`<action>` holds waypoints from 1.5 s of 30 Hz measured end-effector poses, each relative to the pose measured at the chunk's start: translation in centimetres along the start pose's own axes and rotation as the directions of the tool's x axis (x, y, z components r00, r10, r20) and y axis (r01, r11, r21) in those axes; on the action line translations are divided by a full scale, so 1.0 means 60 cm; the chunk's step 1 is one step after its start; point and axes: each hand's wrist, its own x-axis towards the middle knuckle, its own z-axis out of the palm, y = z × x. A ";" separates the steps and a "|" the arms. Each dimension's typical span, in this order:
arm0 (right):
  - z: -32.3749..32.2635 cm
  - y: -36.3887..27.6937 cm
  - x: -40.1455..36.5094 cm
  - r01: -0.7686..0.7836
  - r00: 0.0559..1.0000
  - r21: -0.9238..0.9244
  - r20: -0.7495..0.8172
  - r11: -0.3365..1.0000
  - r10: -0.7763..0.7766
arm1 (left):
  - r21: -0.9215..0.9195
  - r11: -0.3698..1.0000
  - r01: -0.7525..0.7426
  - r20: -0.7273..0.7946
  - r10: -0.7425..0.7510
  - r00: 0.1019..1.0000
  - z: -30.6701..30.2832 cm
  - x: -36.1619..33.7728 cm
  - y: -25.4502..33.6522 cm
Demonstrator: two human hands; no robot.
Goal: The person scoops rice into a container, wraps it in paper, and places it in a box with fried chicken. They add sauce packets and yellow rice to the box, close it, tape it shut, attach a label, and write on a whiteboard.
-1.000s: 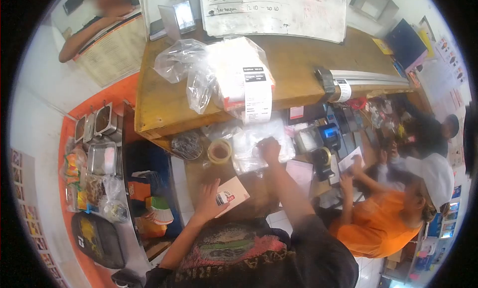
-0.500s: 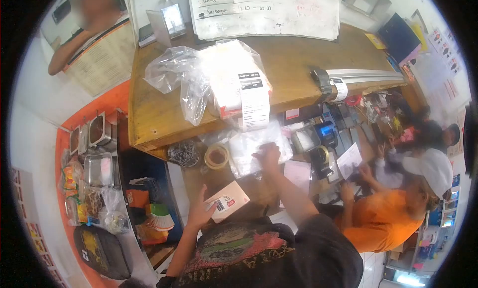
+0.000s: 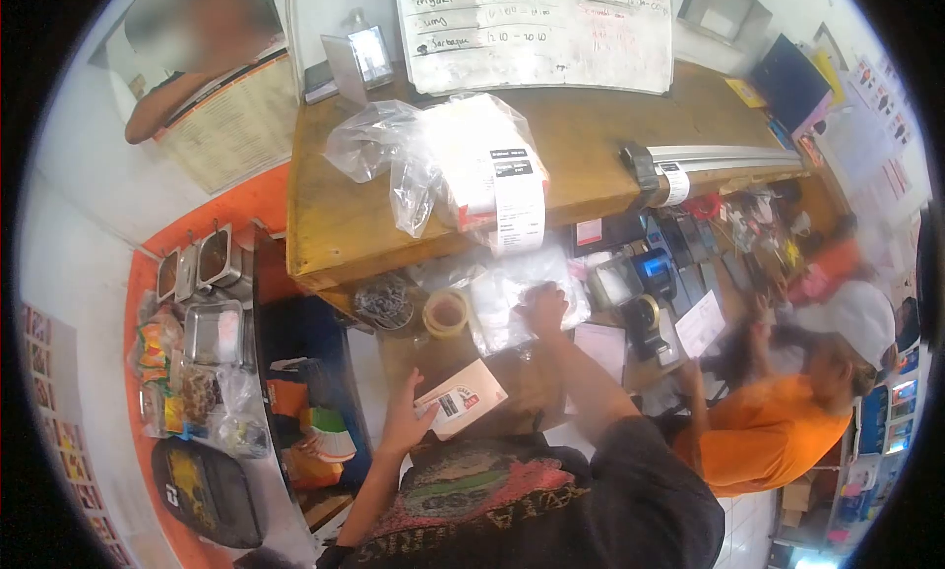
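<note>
My left hand (image 3: 406, 421) grips a small pale cardboard box (image 3: 471, 397) by its left side; the box has a printed label and red and black print. My right hand (image 3: 543, 310) rests on a stack of clear plastic bags (image 3: 495, 318) on the lower counter, its fingers bent and gathered on the top bag. Just left of the bags lies a roll of tape (image 3: 446, 314). Above them, on the raised shelf, stands a clear plastic bag with a white package (image 3: 472, 160) and a printed receipt (image 3: 518, 210) hanging over the edge.
A person in an orange shirt (image 3: 773, 431) works at my right, holding a paper (image 3: 700, 324). A tape dispenser (image 3: 642, 325) and a blue-screened device (image 3: 654, 266) lie near my right hand. Metal trays (image 3: 214, 333) stand at left. A wooden shelf (image 3: 345, 229) overhangs the counter.
The view has shifted, so the scene sits slightly lower and to the right. My right hand stays on the bags, its fingers drawn in more. The box stays in my left hand.
</note>
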 end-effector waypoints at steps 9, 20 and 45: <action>-0.020 -0.001 0.011 0.100 0.995 0.031 0.000 0.994 -0.100 | -0.023 1.000 -0.012 -0.063 0.011 0.998 -0.001 -0.005 -0.013; 0.002 0.011 0.040 0.102 0.991 -0.052 -0.079 0.993 -0.106 | -0.017 0.999 -0.042 -0.058 0.041 0.997 -0.002 -0.008 -0.008; -0.448 -0.135 -0.010 -0.298 0.784 0.887 0.438 0.353 -0.439 | -0.422 0.906 -0.019 0.272 0.146 0.951 0.097 0.096 -0.001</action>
